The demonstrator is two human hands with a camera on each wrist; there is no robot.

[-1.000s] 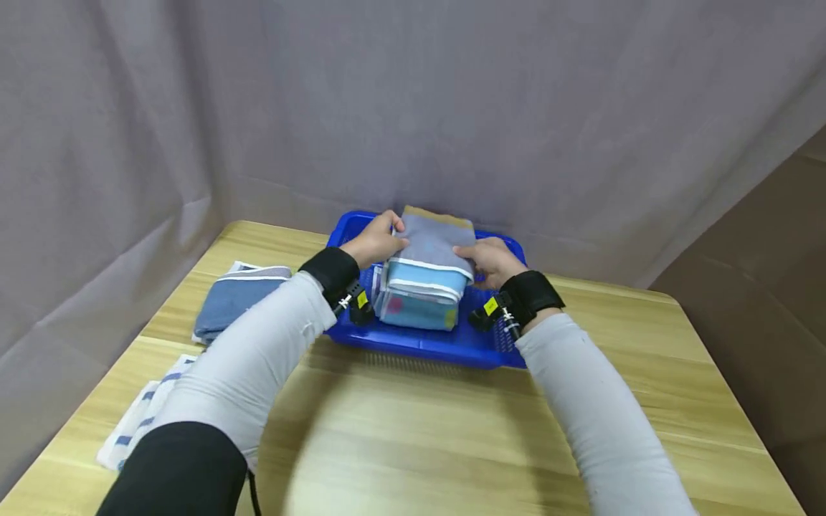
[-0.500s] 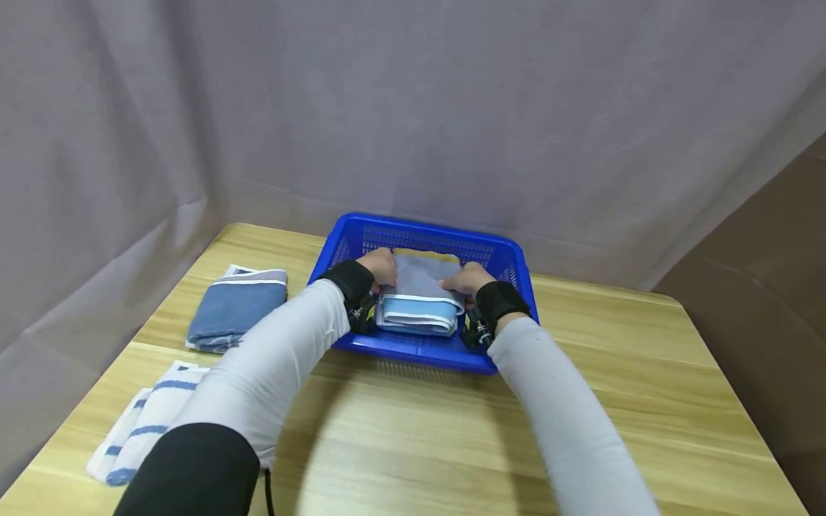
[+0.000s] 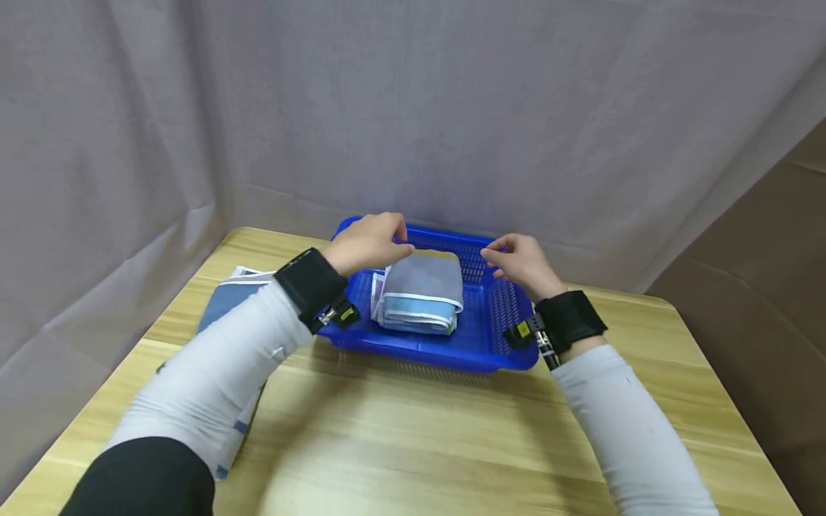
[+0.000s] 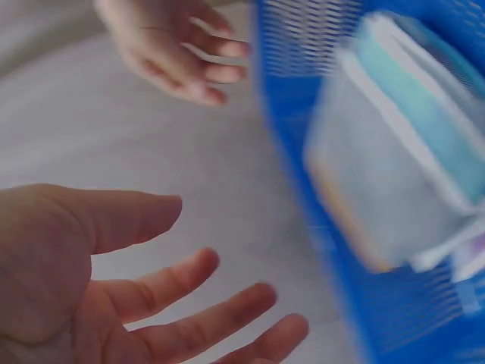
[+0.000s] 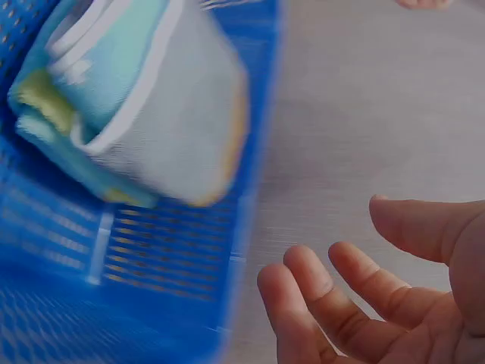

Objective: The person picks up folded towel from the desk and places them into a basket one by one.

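Note:
A folded grey towel (image 3: pixel 426 276) with a light blue band and white edging lies on top of other folded towels inside the blue plastic basket (image 3: pixel 419 350). My left hand (image 3: pixel 371 242) is raised over the basket's left side, thumb and fingers apart with nothing between them. Over the right side hovers my right hand (image 3: pixel 521 261), its fingers loosely bent and holding nothing. Both wrist views show spread fingers away from the stack; in the right wrist view a teal and yellow-green towel (image 5: pixel 45 102) shows under the grey towel (image 5: pixel 182 114).
On the table's left lies a folded blue towel (image 3: pixel 229 297), partly covered by my left sleeve. A white towel with blue stripes (image 3: pixel 239 430) shows beyond that sleeve's edge. Behind the wooden table (image 3: pixel 387 444) hangs a grey curtain (image 3: pixel 413 107).
Both hands lowered the grey towel onto the stack in the basket, let it go, then rose and moved apart, left hand leftward and right hand rightward.

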